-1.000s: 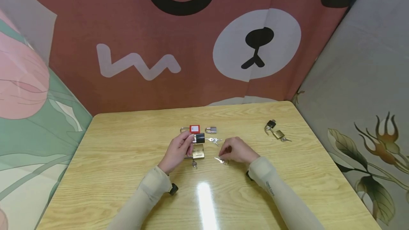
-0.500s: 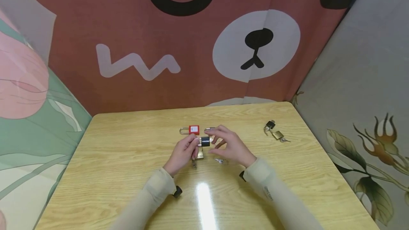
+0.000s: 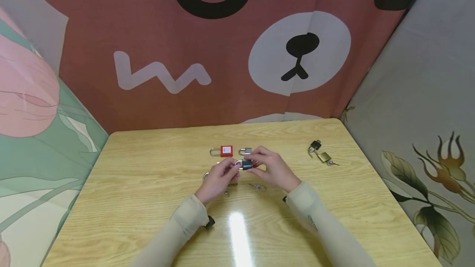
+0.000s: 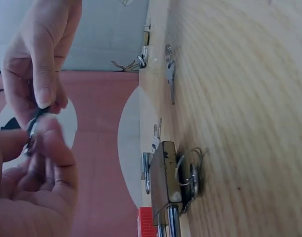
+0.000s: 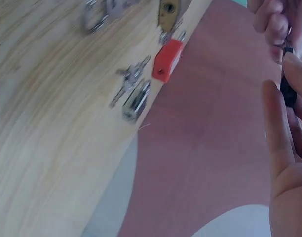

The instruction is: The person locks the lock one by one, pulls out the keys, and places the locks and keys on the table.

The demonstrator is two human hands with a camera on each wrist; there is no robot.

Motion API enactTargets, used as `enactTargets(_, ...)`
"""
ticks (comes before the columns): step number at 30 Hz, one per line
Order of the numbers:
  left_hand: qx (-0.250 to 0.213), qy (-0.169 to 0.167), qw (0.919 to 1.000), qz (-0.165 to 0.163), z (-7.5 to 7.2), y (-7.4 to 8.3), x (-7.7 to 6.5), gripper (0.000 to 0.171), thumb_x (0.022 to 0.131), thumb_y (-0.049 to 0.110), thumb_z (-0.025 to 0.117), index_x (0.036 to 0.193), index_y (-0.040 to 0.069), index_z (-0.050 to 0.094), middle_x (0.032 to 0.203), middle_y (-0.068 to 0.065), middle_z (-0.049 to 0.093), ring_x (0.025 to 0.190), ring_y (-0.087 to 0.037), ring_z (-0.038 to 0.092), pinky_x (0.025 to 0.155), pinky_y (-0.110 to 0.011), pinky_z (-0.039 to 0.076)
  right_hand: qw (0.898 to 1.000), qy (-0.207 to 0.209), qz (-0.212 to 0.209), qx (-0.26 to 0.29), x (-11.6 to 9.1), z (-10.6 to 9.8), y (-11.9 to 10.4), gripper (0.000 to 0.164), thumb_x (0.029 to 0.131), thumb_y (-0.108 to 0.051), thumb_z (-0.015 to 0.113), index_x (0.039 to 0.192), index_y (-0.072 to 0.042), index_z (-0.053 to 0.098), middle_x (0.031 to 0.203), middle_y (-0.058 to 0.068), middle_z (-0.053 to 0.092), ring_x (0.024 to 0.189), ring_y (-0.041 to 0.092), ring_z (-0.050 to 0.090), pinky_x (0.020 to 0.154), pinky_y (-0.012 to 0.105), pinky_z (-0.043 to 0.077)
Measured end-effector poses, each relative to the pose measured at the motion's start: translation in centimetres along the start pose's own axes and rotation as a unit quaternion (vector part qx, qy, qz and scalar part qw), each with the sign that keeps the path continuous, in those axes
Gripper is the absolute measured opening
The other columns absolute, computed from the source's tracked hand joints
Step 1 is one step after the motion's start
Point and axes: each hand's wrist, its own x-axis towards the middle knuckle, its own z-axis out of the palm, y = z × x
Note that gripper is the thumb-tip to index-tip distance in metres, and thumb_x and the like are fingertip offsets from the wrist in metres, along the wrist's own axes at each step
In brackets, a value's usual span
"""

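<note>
A black padlock (image 3: pixel 246 165) is held between the two hands above the middle of the table. My left hand (image 3: pixel 219 179) pinches it at the shackle end, while the right hand (image 3: pixel 275 170) grips its body between thumb and fingers. Seen edge-on in the right wrist view, the dark lock body (image 5: pixel 288 86) sits against the right thumb. Below the left hand lies a brass padlock (image 4: pixel 165 182) with a key on a ring (image 4: pixel 190 173), largely covered by that hand in the head view. A small key bunch (image 3: pixel 257 186) lies on the wood beneath the right hand.
Behind the hands lie a red padlock (image 3: pixel 226 151) and a small silver padlock (image 3: pixel 248 151). More keys (image 5: pixel 131 76) lie beside the silver one. At the back right are another black padlock (image 3: pixel 316 145) and a brass one (image 3: pixel 324 157) with keys. Curtains hang behind the table (image 3: pixel 148 147).
The left hand has carried the black padlock rightward from over the brass padlock. My right hand has left the near key bunch, risen and taken hold of the black padlock's body.
</note>
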Motion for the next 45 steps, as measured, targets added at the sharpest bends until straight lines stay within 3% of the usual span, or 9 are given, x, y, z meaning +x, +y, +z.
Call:
enactTargets(3,0.022,-0.007,0.9997,0.010,0.2,-0.1,0.1,0.024,0.106,0.012,0.059,0.128,0.004,0.061,0.110,-0.017,0.068,0.097,-0.037,0.071,0.083,-0.034,0.062,0.999,-0.015,0.029,0.008,-0.4,-0.2,0.8,0.037,0.085,-0.001,0.084,0.121,-0.004,0.075,0.106,0.005,0.065,0.087,0.019,0.073,0.074,0.031,0.064)
enactTargets(8,0.099,-0.025,0.9941,0.035,0.6,-0.2,-0.1,0.041,0.106,0.009,0.057,0.147,0.006,0.054,0.131,-0.014,0.065,0.108,-0.028,0.070,0.090,-0.034,0.059,0.997,-0.046,0.066,-0.004,-1.0,-0.5,2.1,0.034,0.086,-0.001,0.083,0.119,-0.005,0.075,0.100,0.005,0.065,0.085,0.017,0.071,0.073,0.026,0.062)
enactTargets(15,0.227,-0.073,0.9696,0.056,1.8,-0.4,-0.5,0.043,0.107,0.009,0.054,0.149,0.000,0.052,0.129,-0.019,0.067,0.105,-0.024,0.065,0.096,-0.045,0.055,0.989,-0.100,0.107,0.001,-1.7,0.1,3.7,0.032,0.086,-0.001,0.082,0.117,-0.006,0.076,0.095,0.002,0.066,0.084,0.012,0.066,0.075,0.021,0.059)
enactTargets(18,0.256,-0.095,0.9611,0.044,2.4,-0.5,-0.8,0.044,0.107,0.012,0.054,0.148,-0.003,0.051,0.140,-0.021,0.062,0.120,-0.032,0.064,0.107,-0.049,0.051,0.986,-0.123,0.116,-0.008,-2.0,0.7,4.2,0.031,0.087,-0.005,0.082,0.117,-0.008,0.077,0.092,0.000,0.064,0.082,0.009,0.062,0.074,0.021,0.057)
enactTargets(22,0.270,-0.119,0.9550,0.028,2.9,-0.5,-1.0,0.047,0.107,0.012,0.054,0.149,-0.007,0.047,0.151,-0.025,0.052,0.142,-0.039,0.050,0.119,-0.051,0.039,0.984,-0.139,0.110,-0.027,-2.2,1.3,4.5,0.030,0.086,-0.011,0.084,0.115,-0.007,0.077,0.091,0.000,0.064,0.079,0.009,0.058,0.071,0.021,0.053)
enactTargets(27,0.281,-0.133,0.9503,0.020,3.3,-0.8,-1.0,0.047,0.104,0.006,0.052,0.149,-0.007,0.047,0.151,-0.028,0.050,0.142,-0.041,0.050,0.119,-0.051,0.040,0.981,-0.152,0.105,-0.052,-2.1,1.6,4.4,0.030,0.085,-0.012,0.085,0.114,-0.007,0.078,0.091,0.002,0.066,0.078,0.009,0.057,0.071,0.022,0.051)
enactTargets(36,0.326,-0.149,0.9335,0.010,3.6,-1.0,-1.2,0.050,0.103,0.011,0.056,0.149,-0.007,0.047,0.154,-0.033,0.044,0.140,-0.042,0.052,0.117,-0.050,0.043,0.977,-0.171,0.102,-0.073,-1.9,2.0,4.5,0.024,0.085,-0.011,0.086,0.108,-0.008,0.080,0.087,0.001,0.067,0.075,0.006,0.056,0.068,0.022,0.051)
enactTargets(45,0.315,-0.144,0.9379,-0.006,3.5,-0.7,-1.3,0.056,0.104,0.017,0.057,0.152,-0.008,0.042,0.156,-0.031,0.041,0.144,-0.041,0.047,0.120,-0.050,0.039,0.976,-0.167,0.131,-0.055,-2.0,2.0,4.4,0.029,0.081,-0.008,0.088,0.108,-0.007,0.080,0.092,0.002,0.068,0.077,0.008,0.060,0.070,0.020,0.055)
